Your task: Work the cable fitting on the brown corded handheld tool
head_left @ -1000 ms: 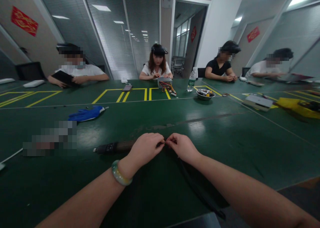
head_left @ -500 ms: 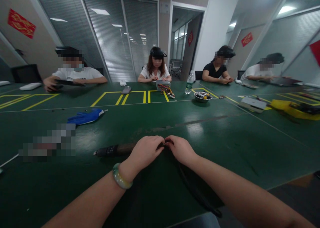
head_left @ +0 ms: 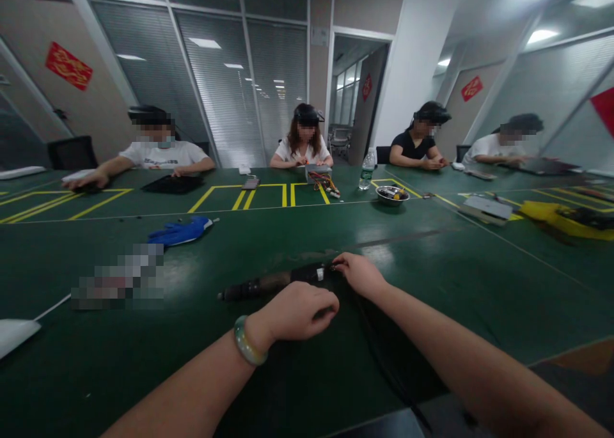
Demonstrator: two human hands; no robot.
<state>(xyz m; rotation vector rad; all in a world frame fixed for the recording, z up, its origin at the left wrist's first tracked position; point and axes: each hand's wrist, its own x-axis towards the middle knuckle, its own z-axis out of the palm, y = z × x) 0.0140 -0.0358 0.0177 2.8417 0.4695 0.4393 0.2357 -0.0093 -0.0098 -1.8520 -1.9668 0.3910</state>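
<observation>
The right hand [head_left: 359, 275] pinches the tip of a long black corded tool [head_left: 273, 281] on the green tabletop [head_left: 432, 323]. The left hand [head_left: 297, 311], wearing a bangle [head_left: 248, 341], lies just below the tool, apart from the right hand.

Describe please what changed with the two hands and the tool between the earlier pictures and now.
The left hand has moved back from the tip of the black corded handheld tool toward the person and appears to have let go, so the tool's front end now shows. The right hand stays at that tip. The blue glove stays on the table.
</observation>
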